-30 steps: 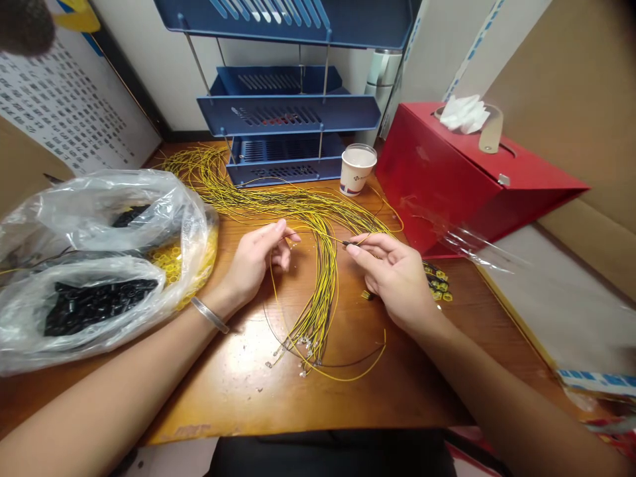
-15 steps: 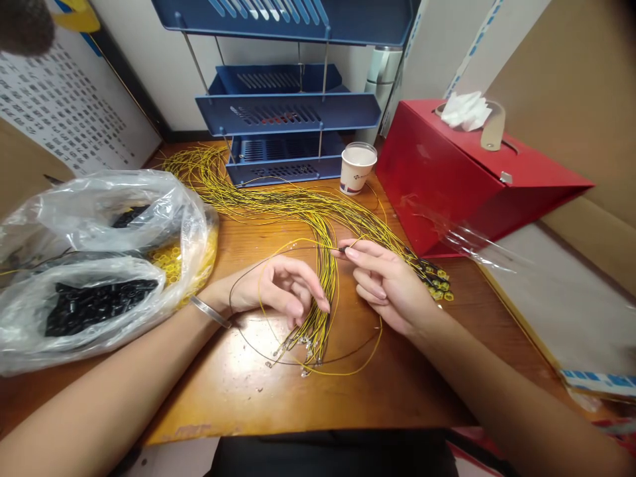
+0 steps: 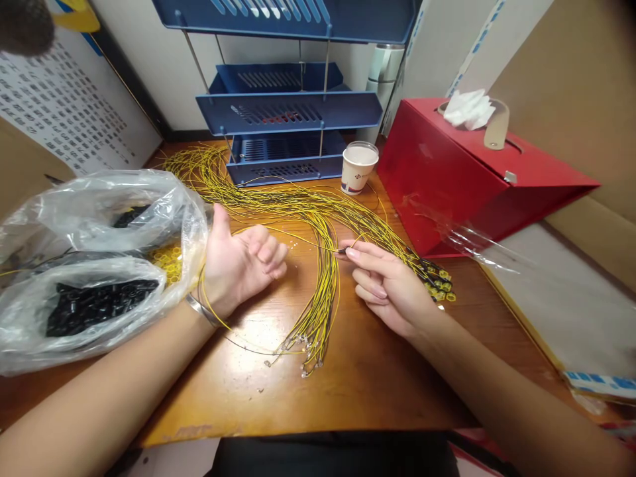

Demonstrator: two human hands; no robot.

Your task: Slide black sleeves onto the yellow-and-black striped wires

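View from the head camera, left to right. Far left, I see a clear plastic bag (image 3: pixel 99 212) lying on the wooden table (image 3: pixel 377 371), with small black parts (image 3: pixel 94 305) and yellow rings (image 3: pixel 169 258) inside.

Just right of the bag, the left hand (image 3: pixel 238 265) is turned palm up, its fingers (image 3: pixel 271 255) loosely curled and half open. A single yellow wire (image 3: pixel 298 240) passes behind this hand and loops round the wrist beside a metal bracelet (image 3: pixel 199 310). I cannot tell whether the fingers grip it.

At centre, a bundle of yellow wires (image 3: pixel 322 291) sweeps from the far left of the table toward the near edge, its bare ends fanned out between the 2 hands.

The right hand (image 3: pixel 392 291) pinches the single yellow wire's dark end between thumb and forefinger; its other 3 fingers are stretched out and hold nothing. More marked wire ends (image 3: pixel 440 285) lie just right of it.

Farther back stand a blue tray rack (image 3: pixel 288 112) and a paper cup (image 3: pixel 358 169), with a red box (image 3: pixel 447 179) at far right.
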